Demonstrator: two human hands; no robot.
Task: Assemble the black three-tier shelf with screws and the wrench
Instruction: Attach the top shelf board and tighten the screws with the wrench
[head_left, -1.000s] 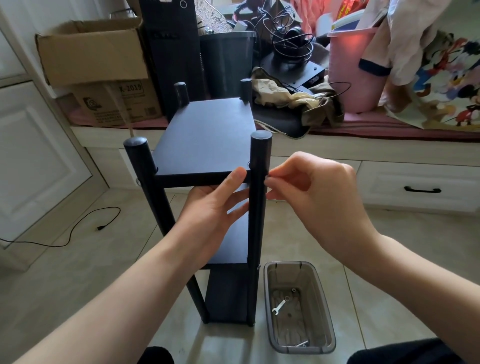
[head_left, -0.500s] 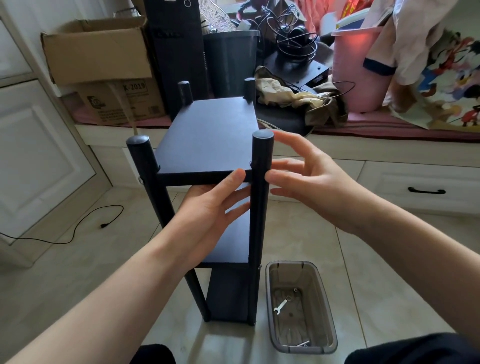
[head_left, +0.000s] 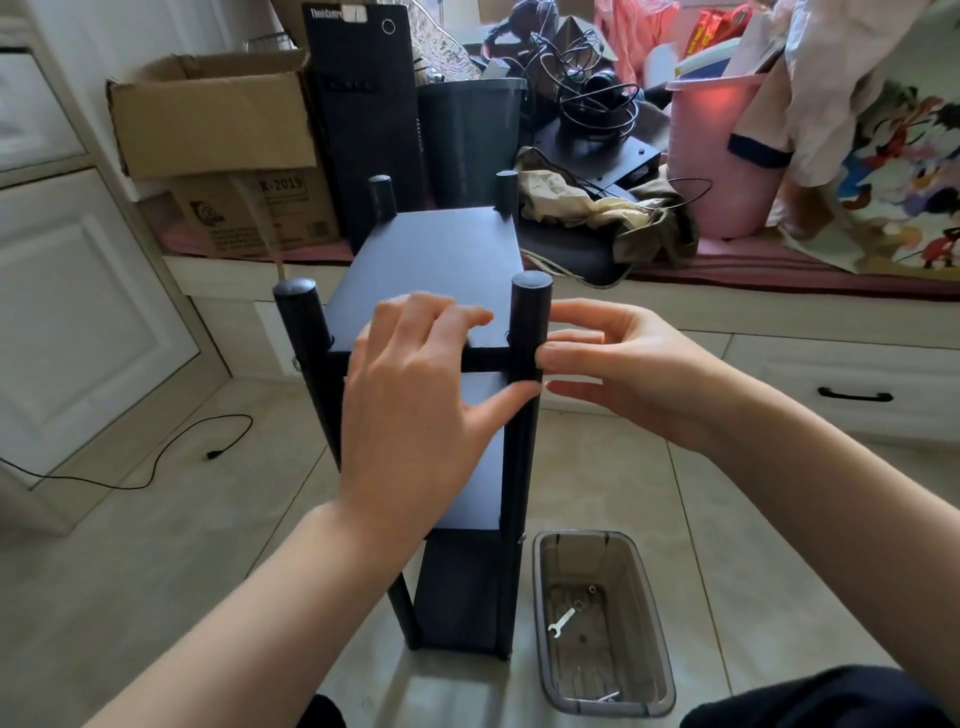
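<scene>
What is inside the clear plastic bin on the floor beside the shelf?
In the bin lie a small silver wrench, what look like two small washers or nuts beyond it, and screws at the near end. The tinted wall blurs anything else there.

White lettering reading "ThinkCentre" runs along the top left corner of the black computer tower (head_left: 363, 104) standing on the window bench. On the lower cardboard box (head_left: 249, 213), to the left of the tower, dark print reads "K-2019" above smaller lines too fine to read. The red packet (head_left: 714, 28) at the back carries yellow print that is illegible.
</scene>
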